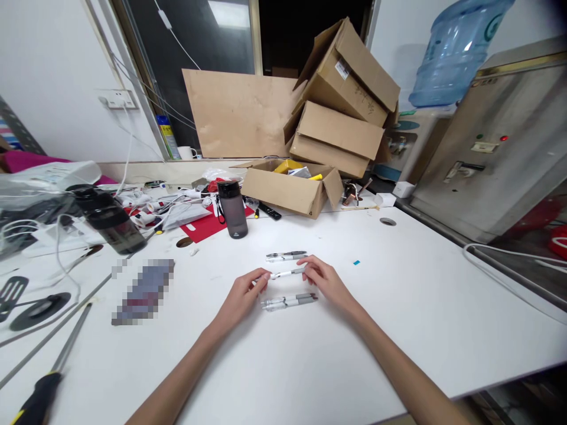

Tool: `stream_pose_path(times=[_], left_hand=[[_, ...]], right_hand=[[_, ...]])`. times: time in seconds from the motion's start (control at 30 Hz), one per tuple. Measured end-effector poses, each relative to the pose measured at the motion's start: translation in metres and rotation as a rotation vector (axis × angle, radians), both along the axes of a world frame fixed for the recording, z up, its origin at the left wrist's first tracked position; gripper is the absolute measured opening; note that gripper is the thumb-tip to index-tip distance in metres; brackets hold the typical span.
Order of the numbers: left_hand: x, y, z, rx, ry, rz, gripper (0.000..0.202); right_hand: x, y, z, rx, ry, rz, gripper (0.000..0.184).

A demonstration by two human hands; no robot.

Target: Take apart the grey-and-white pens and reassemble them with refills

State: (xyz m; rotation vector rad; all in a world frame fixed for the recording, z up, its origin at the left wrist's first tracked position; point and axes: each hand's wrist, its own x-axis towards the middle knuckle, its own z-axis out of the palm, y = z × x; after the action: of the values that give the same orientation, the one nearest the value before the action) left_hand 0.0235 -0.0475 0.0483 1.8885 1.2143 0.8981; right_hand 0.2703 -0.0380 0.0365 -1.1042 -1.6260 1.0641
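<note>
Head view showed the left hand (245,295) and right hand (325,281) nearly closed, pinching opposite ends of one pen (286,274) midway across the desk (411,295). Two pens (286,255) lay toward its far edge, more pens (295,300) toward its near edge, seemingly already placed; the pinched one was not.

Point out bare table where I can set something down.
Free: the white tabletop right of the right hand, past the blue scrap; also between the forearms, nearer than the closest pens. Crowded: far left, around the leftmost bottle.
</note>
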Motion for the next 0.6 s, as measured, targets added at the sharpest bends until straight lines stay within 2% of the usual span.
stream_pose_path(times=[0.37, 0.5, 0.6], left_hand=[[0.0012, 0.0004, -0.0013, -0.011, -0.017, -0.035, 0.038], [0.0007, 0.0003, -0.0021, -0.006, -0.019, -0.043, 0.037], [-0.0002, 0.0013, -0.0024, -0.002, -0.017, -0.031, 0.037]], right_hand=[[0.0018, 0.0012, 0.0006, -0.109, 0.033, 0.060, 0.026], [0.0015, 0.0032, -0.0014, -0.097, 0.009, 0.058, 0.034], [0.0007, 0.0023, -0.0002, -0.062, 0.033, 0.063, 0.029]])
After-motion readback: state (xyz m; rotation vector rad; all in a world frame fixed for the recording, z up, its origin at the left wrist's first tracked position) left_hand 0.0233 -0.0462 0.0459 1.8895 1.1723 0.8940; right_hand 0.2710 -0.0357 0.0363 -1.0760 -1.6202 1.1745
